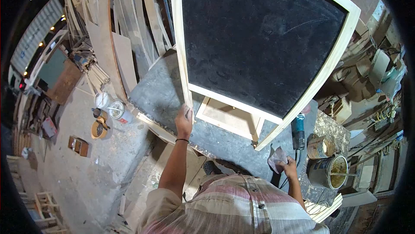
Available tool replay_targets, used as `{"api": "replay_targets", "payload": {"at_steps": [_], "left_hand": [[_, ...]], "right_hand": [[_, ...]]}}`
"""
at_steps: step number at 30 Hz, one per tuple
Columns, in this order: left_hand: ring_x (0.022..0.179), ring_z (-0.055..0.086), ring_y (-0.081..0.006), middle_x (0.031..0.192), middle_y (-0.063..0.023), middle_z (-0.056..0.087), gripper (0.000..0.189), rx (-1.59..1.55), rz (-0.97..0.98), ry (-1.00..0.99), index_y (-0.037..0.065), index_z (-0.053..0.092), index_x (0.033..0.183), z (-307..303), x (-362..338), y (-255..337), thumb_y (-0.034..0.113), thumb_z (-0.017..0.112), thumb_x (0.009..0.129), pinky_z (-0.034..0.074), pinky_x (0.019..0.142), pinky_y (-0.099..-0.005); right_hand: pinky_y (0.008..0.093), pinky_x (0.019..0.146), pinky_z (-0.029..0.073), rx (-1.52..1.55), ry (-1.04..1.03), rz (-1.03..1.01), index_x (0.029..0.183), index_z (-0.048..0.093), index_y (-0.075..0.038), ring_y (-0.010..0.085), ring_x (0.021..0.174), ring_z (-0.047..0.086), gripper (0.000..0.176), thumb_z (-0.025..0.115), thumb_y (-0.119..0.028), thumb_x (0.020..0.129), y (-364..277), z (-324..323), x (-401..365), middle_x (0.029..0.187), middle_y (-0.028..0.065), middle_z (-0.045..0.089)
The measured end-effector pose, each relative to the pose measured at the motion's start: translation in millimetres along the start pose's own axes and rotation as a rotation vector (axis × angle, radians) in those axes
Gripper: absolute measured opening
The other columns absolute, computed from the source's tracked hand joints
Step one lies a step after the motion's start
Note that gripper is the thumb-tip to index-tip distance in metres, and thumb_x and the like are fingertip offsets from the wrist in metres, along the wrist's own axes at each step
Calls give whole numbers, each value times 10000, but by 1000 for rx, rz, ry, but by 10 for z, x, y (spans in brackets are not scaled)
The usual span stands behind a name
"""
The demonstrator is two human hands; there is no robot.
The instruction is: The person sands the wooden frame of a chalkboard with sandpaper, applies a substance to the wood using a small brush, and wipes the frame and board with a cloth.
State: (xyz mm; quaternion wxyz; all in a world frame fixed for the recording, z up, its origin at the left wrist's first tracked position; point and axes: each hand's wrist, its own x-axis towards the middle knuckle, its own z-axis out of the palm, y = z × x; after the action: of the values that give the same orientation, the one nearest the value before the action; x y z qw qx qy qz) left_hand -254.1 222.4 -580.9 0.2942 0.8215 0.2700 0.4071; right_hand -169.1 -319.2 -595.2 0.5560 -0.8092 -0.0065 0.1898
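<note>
A black chalkboard [259, 39] in a pale wooden frame [312, 88] leans up from the dark worktop [160, 80]. My left hand [184, 124] is closed around the lower end of the frame's left leg. Pinched in my right hand [290, 168] is a bent, greyish-brown sheet of sandpaper [277, 158], held beside the foot of the right leg and apart from it. Behind the legs, under the board, a smaller wooden frame [225, 119] shows. My left fingertips are partly hidden by the wood.
Right of the board lies a teal power tool [298, 132] with a cord. Near the worktop's right edge stand a bucket [322, 171] with a stick in it and a stained can [320, 147]. Paint tubs [116, 111] sit on the floor at left; planks [129, 13] lean behind.
</note>
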Motion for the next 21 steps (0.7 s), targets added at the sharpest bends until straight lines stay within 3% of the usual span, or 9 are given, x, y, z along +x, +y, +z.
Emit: {"api": "replay_targets", "payload": {"at_steps": [5,7,8,10,13,17,18,19,21], "left_hand": [[970,673,-458,1025,-265,698,318,103,-66,-53,13,630,1225,95,-141,-257,180,658,956,546,815,-474],[961,679,-449,1012,-254,701,305,-205,-68,-52,28,642,1216,181,-102,-473,173,665,948,552,803,-453],[961,679,-449,1012,-254,701,305,-196,-65,-51,28,642,1216,47,9,-269,173,665,948,552,803,-453],[963,714,-197,1047,-174,736,370,38,-8,-170,-48,630,1217,-354,371,416,109,730,898,554,845,-319],[988,673,-137,1079,-121,720,382,-268,-19,-100,-51,622,1233,-408,705,606,93,730,896,547,854,-279],[1044,654,-159,1178,-108,680,408,-315,-86,-204,-46,592,1283,-635,1152,858,119,697,925,545,878,-282],[1042,654,-163,1183,-95,673,426,-462,-97,-271,-40,564,1315,-712,1299,903,118,677,936,540,899,-285],[1040,655,-168,1188,-82,666,445,-614,-107,-343,-34,537,1348,-783,1468,969,118,656,947,535,919,-288],[1048,657,-146,1170,-70,675,453,-605,-100,-355,-17,534,1343,-942,1876,1229,171,672,955,526,930,-283]], "right_hand": [[257,596,463,57,-79,-65,836,625,-46,80,660,561,194,806,-19,773,-8,8,0,783,2,652],[270,671,490,15,-162,85,875,648,-52,96,713,596,205,805,1,753,-401,95,-64,828,7,673],[270,671,490,22,-169,85,875,648,-52,96,713,596,205,805,1,753,-470,118,-57,828,7,673],[271,642,485,-9,-273,72,914,674,-31,82,727,587,202,804,12,765,-553,167,-51,842,3,676],[274,687,505,74,-449,10,910,663,-49,93,730,607,229,818,0,748,-698,238,-112,845,-9,678],[275,828,513,90,-697,22,1120,682,6,113,885,628,334,749,-18,794,-576,345,-138,989,8,704],[271,892,494,78,-715,128,1228,638,19,137,998,617,432,700,-12,802,-773,358,-245,1108,37,687],[271,892,494,104,-713,136,1228,638,19,137,998,617,432,700,-12,802,-756,439,-292,1108,37,687],[280,945,472,47,-707,-32,1314,591,26,158,1069,592,513,656,13,806,-745,596,-324,1210,63,652]]}}
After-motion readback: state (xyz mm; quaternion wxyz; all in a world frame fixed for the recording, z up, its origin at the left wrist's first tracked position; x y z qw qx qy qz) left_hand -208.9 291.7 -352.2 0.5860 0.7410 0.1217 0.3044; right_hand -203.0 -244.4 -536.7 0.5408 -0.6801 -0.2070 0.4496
